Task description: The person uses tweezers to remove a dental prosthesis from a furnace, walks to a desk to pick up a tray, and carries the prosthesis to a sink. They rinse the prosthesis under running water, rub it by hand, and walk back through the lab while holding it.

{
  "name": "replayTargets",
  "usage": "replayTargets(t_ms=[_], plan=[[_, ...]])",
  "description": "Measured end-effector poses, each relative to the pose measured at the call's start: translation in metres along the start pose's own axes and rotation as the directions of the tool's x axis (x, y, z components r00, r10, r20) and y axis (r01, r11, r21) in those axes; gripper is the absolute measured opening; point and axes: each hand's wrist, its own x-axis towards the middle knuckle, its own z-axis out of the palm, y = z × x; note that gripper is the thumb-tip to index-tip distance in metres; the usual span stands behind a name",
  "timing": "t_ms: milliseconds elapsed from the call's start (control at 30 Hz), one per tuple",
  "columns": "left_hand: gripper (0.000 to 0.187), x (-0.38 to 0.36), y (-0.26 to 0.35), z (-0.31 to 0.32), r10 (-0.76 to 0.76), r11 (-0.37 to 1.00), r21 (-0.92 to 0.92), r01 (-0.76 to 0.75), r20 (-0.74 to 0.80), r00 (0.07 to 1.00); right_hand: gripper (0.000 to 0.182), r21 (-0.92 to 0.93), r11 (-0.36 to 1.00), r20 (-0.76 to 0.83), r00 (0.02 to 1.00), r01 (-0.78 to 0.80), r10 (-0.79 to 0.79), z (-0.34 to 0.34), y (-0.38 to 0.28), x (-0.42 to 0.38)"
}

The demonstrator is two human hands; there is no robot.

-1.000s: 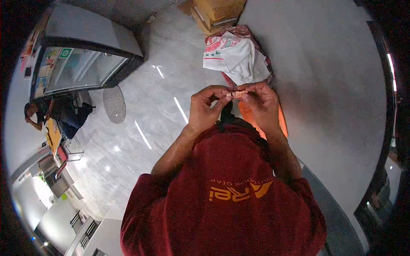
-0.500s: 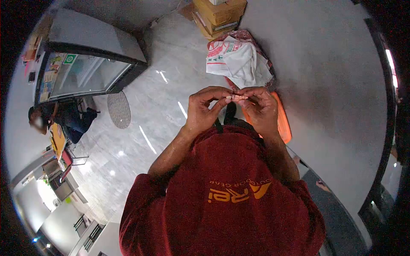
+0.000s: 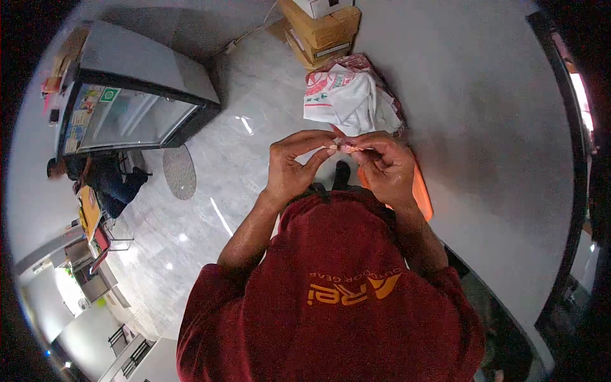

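Observation:
In front of my chest, a small pinkish-orange thing (image 3: 347, 149) sits between my two hands, too small to name. My left hand (image 3: 294, 167) pinches its left end between thumb and fingertips. On the other side, the thumb and curled fingers of my right hand (image 3: 387, 167) close on its right end. Fingertips partly cover it. Below the hands is the dark red shirt (image 3: 344, 254) I wear, with yellow lettering.
A white cloth or sack (image 3: 347, 99) with red and green print lies ahead, near stacked cardboard boxes (image 3: 321, 38). Beside my right hand is an orange object (image 3: 420, 194), partly hidden. A glass-door cooler (image 3: 137, 114) stands left; a person (image 3: 108, 181) sits by a table (image 3: 90, 207).
My left hand has shifted slightly left and the fingertips of the two hands are a little farther apart. More of the small pinkish thing shows. The view has tilted slightly.

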Motion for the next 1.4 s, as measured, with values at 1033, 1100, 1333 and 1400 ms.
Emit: replayTargets(t_ms=[1033,1100,1333,1400], plan=[[0.014,0.008,0.003,0.075,0.066,0.982,-0.190,0.007,0.373,0.925,0.014,-0.166,0.983,-0.405,0.914,-0.077,0.003,-0.043,-0.013,-0.081],[0.016,0.005,-0.005,0.080,0.093,0.971,-0.237,0.000,0.381,0.920,0.014,-0.260,0.964,-0.443,0.894,-0.060,-0.063,-0.038,-0.013,-0.092],[0.010,-0.004,0.002,0.099,0.078,0.873,-0.422,0.244,0.616,0.784,0.017,-0.223,0.948,-0.621,0.783,-0.227,0.041,-0.019,-0.020,-0.136],[0.010,-0.013,-0.001,0.112,0.041,0.856,-0.409,0.316,0.663,0.747,0.017,-0.178,0.969,-0.681,0.732,-0.174,0.006,-0.015,-0.025,-0.146]])
